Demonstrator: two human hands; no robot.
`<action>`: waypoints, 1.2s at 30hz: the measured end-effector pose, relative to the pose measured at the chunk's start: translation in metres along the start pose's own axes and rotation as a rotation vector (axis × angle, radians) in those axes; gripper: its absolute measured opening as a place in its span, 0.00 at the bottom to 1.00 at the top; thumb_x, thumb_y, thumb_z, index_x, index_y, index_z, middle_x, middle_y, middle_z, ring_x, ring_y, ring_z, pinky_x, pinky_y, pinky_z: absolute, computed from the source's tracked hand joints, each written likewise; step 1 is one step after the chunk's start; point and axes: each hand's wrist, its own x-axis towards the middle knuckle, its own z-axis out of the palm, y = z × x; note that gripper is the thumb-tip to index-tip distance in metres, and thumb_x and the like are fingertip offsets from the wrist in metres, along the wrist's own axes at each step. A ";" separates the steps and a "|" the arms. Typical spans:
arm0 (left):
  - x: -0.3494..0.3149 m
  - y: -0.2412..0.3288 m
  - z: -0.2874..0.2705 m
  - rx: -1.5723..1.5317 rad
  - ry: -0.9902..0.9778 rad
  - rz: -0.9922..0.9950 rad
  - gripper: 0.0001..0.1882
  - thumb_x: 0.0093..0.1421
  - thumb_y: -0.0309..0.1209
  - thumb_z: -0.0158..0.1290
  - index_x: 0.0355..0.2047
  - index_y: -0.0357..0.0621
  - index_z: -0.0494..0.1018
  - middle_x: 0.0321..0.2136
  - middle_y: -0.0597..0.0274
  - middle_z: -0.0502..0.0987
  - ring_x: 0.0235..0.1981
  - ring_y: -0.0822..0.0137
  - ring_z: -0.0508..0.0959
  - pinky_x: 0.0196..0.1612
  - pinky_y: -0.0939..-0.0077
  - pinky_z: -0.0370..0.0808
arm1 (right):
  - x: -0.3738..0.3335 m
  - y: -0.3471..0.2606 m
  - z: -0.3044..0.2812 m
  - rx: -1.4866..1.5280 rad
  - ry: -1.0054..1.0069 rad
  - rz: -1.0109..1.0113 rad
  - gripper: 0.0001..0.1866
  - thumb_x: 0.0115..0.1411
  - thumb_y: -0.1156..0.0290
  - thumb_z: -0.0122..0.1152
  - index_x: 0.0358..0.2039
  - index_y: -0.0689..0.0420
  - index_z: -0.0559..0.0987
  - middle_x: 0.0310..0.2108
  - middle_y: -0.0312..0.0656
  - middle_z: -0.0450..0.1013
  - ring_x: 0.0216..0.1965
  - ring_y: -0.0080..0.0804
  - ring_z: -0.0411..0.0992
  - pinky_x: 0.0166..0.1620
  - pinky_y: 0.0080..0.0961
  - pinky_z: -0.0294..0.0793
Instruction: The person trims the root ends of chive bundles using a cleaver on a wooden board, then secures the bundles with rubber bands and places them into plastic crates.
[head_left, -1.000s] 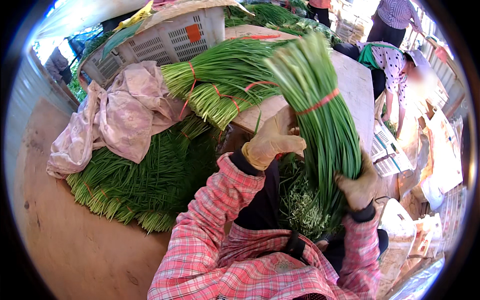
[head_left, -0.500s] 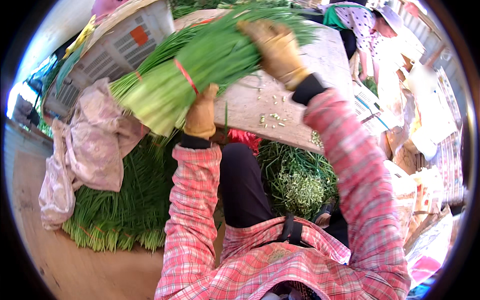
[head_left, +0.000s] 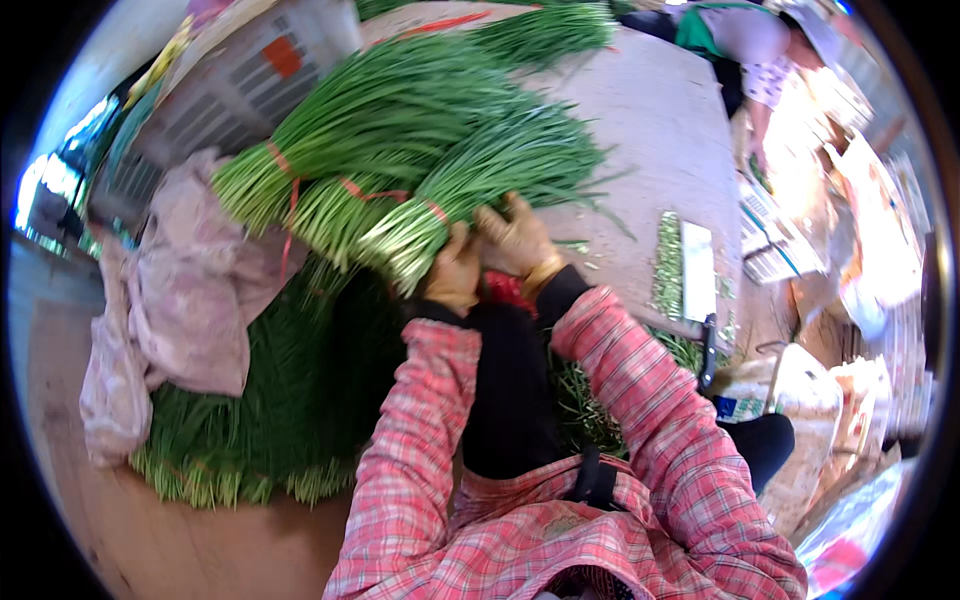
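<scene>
Several bundles of garlic chives lie on the board at the left, their pale cut ends toward me. The nearest garlic chive bundle [head_left: 500, 175] has a red tie near its white stems. My gloved left hand [head_left: 455, 268] is closed at the stem end of this bundle, its fingers partly hidden beneath. Alongside it, my gloved right hand [head_left: 517, 240] presses bent fingers against the bundle's near side. Another tied chive bundle [head_left: 345, 215] lies directly left of it, and a larger chive bundle [head_left: 370, 105] rests behind.
A knife [head_left: 698, 275] with a black handle lies on the wooden board [head_left: 650, 130], beside chopped stem ends [head_left: 667, 265]. A plastic crate [head_left: 240, 90] stands at the far left. Below a pinkish cloth [head_left: 200, 270] are more chives [head_left: 260, 400]. Another person [head_left: 740, 40] bends at the far right.
The tied bundle my left hand was holding up now lies down with the others. My right hand has come down from the leaves to beside my left. The knife is now in sight.
</scene>
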 end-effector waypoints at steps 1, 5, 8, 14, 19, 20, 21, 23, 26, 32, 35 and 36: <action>0.003 -0.004 -0.007 0.141 -0.006 0.039 0.17 0.64 0.31 0.48 0.50 0.37 0.65 0.48 0.58 0.69 0.52 0.62 0.67 0.59 0.65 0.63 | 0.011 -0.004 0.006 -0.291 0.104 0.063 0.26 0.57 0.60 0.63 0.45 0.70 0.71 0.39 0.49 0.75 0.39 0.32 0.72 0.42 0.28 0.72; 0.038 -0.026 0.018 0.620 0.008 0.168 0.09 0.62 0.30 0.52 0.43 0.46 0.71 0.37 0.65 0.73 0.39 0.65 0.73 0.47 0.71 0.71 | 0.083 0.044 -0.026 -0.137 0.037 0.118 0.25 0.57 0.65 0.63 0.49 0.69 0.69 0.41 0.47 0.74 0.38 0.31 0.73 0.43 0.24 0.74; 0.020 -0.011 0.030 -0.179 0.308 0.029 0.12 0.58 0.27 0.55 0.43 0.51 0.72 0.38 0.69 0.73 0.40 0.66 0.73 0.46 0.69 0.71 | 0.059 0.017 -0.009 0.035 -0.037 0.364 0.36 0.57 0.64 0.63 0.58 0.71 0.59 0.47 0.49 0.71 0.44 0.33 0.73 0.47 0.24 0.74; -0.063 0.029 0.055 -0.207 0.395 -0.304 0.16 0.54 0.30 0.60 0.42 0.46 0.70 0.39 0.61 0.73 0.44 0.60 0.74 0.49 0.59 0.73 | 0.046 0.018 -0.032 -0.210 -0.138 0.385 0.31 0.58 0.61 0.62 0.53 0.70 0.65 0.42 0.44 0.73 0.38 0.32 0.74 0.41 0.25 0.75; -0.057 0.052 0.065 -0.382 0.450 -0.295 0.19 0.57 0.34 0.58 0.46 0.42 0.66 0.39 0.50 0.74 0.44 0.53 0.75 0.48 0.54 0.74 | 0.064 0.045 -0.044 -0.135 -0.138 0.328 0.27 0.59 0.62 0.62 0.50 0.69 0.67 0.38 0.45 0.75 0.35 0.29 0.73 0.38 0.23 0.74; -0.053 0.056 0.058 -0.359 0.503 -0.294 0.19 0.58 0.35 0.57 0.46 0.43 0.66 0.39 0.49 0.74 0.43 0.52 0.75 0.47 0.54 0.75 | 0.058 0.034 -0.028 -0.074 -0.141 0.315 0.28 0.57 0.60 0.63 0.48 0.72 0.69 0.36 0.44 0.75 0.32 0.27 0.72 0.35 0.21 0.72; -0.048 0.052 0.045 -0.345 0.525 -0.316 0.19 0.58 0.36 0.57 0.46 0.43 0.66 0.39 0.51 0.74 0.43 0.53 0.76 0.46 0.54 0.75 | 0.055 0.024 -0.019 -0.118 -0.149 0.300 0.28 0.57 0.60 0.63 0.48 0.72 0.69 0.36 0.44 0.75 0.31 0.26 0.73 0.35 0.21 0.72; -0.055 0.053 0.047 -0.313 0.471 -0.324 0.18 0.58 0.36 0.57 0.45 0.45 0.68 0.38 0.55 0.75 0.40 0.57 0.77 0.44 0.56 0.76 | 0.062 0.028 -0.043 -0.370 -0.257 0.173 0.29 0.57 0.60 0.62 0.50 0.71 0.68 0.38 0.43 0.75 0.32 0.27 0.73 0.35 0.21 0.72; -0.097 0.059 0.026 -0.255 0.294 -0.348 0.19 0.58 0.38 0.57 0.44 0.40 0.70 0.37 0.58 0.76 0.38 0.64 0.77 0.45 0.66 0.75 | 0.018 0.001 -0.042 -0.234 -0.157 0.408 0.25 0.59 0.63 0.58 0.51 0.68 0.68 0.40 0.41 0.73 0.34 0.27 0.72 0.36 0.21 0.73; -0.197 0.199 -0.004 0.416 0.650 -0.064 0.20 0.56 0.33 0.56 0.47 0.37 0.70 0.35 0.58 0.78 0.33 0.68 0.78 0.37 0.75 0.75 | -0.109 -0.029 -0.127 -0.321 -0.055 0.253 0.14 0.62 0.72 0.51 0.45 0.67 0.73 0.33 0.34 0.72 0.29 0.17 0.68 0.30 0.13 0.67; -0.226 0.263 -0.060 0.882 0.919 0.461 0.23 0.48 0.25 0.63 0.46 0.40 0.71 0.33 0.63 0.75 0.30 0.72 0.74 0.35 0.77 0.74 | -0.175 -0.042 -0.141 -0.337 -0.067 0.393 0.11 0.62 0.72 0.53 0.41 0.64 0.77 0.24 0.32 0.71 0.20 0.15 0.64 0.23 0.11 0.62; -0.221 0.291 -0.048 1.658 0.999 0.530 0.30 0.42 0.26 0.66 0.49 0.41 0.70 0.36 0.61 0.72 0.33 0.68 0.71 0.38 0.72 0.73 | -0.194 -0.041 -0.146 -0.337 -0.015 0.456 0.10 0.62 0.71 0.54 0.40 0.62 0.77 0.22 0.32 0.71 0.18 0.15 0.63 0.21 0.11 0.61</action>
